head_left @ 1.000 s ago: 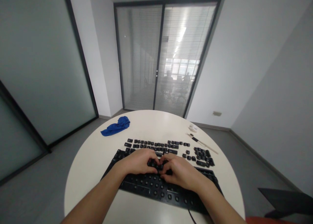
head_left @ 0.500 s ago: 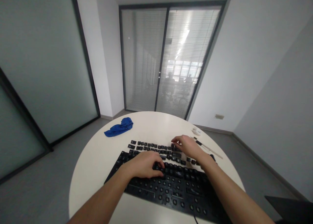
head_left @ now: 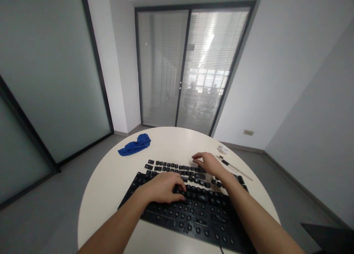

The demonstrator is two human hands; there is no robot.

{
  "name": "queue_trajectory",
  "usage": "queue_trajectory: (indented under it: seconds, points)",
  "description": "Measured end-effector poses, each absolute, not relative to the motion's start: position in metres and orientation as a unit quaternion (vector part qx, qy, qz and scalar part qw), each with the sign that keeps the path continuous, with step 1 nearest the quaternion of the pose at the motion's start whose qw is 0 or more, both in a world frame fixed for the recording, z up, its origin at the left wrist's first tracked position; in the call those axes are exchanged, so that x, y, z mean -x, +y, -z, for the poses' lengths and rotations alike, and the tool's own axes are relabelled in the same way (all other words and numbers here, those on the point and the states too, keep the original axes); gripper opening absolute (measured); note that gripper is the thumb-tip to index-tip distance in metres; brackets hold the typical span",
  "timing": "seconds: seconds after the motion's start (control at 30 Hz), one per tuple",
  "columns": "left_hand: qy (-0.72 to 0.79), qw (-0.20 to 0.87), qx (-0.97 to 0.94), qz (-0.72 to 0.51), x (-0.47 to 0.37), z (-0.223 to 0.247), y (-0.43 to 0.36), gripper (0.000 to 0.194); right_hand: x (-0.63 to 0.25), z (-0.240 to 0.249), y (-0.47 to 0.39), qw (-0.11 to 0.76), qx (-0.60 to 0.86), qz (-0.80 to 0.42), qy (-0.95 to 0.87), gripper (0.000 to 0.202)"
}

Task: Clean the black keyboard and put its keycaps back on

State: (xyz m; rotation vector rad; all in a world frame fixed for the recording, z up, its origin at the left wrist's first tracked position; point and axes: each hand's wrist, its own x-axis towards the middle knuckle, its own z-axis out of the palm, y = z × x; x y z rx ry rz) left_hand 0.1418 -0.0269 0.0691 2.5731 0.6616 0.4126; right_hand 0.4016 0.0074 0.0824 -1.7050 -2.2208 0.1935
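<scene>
A black keyboard [head_left: 190, 213] lies on the round table, its front part stripped to bare key stems and its far rows still carrying keycaps. My left hand [head_left: 166, 187] rests on its middle, fingers curved downward with the thumb apart from them, no loose piece visible between. Beyond the keyboard, loose black keycaps [head_left: 168, 167] are laid out in rows. My right hand [head_left: 208, 163] hovers at the far right end of these rows, fingers stretched leftward and slightly apart, with nothing visible in them. Its palm and wrist hide some keycaps beneath.
A crumpled blue cloth [head_left: 135, 145] lies at the table's far left. Toward the right edge are a thin brush-like stick [head_left: 235, 167] and a small white item [head_left: 222, 149]. A cable [head_left: 221, 249] runs off the keyboard's near side.
My right hand has shifted slightly left and away from me over the keycap rows, uncovering a few keycaps by the wrist. My left hand stays in place on the keyboard.
</scene>
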Motion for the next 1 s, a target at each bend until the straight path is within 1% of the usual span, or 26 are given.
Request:
queue_trajectory:
  seconds: [0.1,0.2,0.27,0.4,0.53,0.7,1.0]
  points:
    - [0.237,0.228,-0.932,-0.149,-0.142,-0.068,-0.027,0.020,-0.395,-0.099,-0.019,0.204,0.582,-0.099,-0.781,0.028]
    - [0.240,0.230,-0.930,-0.155,-0.143,-0.068,-0.028,0.016,-0.385,-0.109,-0.053,0.258,0.535,-0.179,-0.784,0.023]
    - [0.244,0.227,-0.930,-0.157,-0.144,-0.068,-0.029,0.015,-0.379,-0.109,-0.074,0.267,0.515,-0.206,-0.788,0.019]
    - [0.243,0.220,-0.932,-0.155,-0.146,-0.068,-0.030,0.015,-0.371,-0.097,-0.101,0.253,0.498,-0.247,-0.792,0.014]
    - [0.244,0.212,-0.933,-0.156,-0.147,-0.071,-0.033,0.014,-0.372,-0.083,-0.108,0.220,0.491,-0.228,-0.812,0.011]
    - [0.250,0.216,-0.931,-0.155,-0.148,-0.074,-0.036,0.014,-0.373,-0.074,-0.106,0.186,0.448,-0.196,-0.853,0.010]
    - [0.247,0.213,-0.932,-0.158,-0.147,-0.074,-0.035,0.014,-0.373,-0.075,-0.110,0.163,0.460,-0.161,-0.858,0.023]
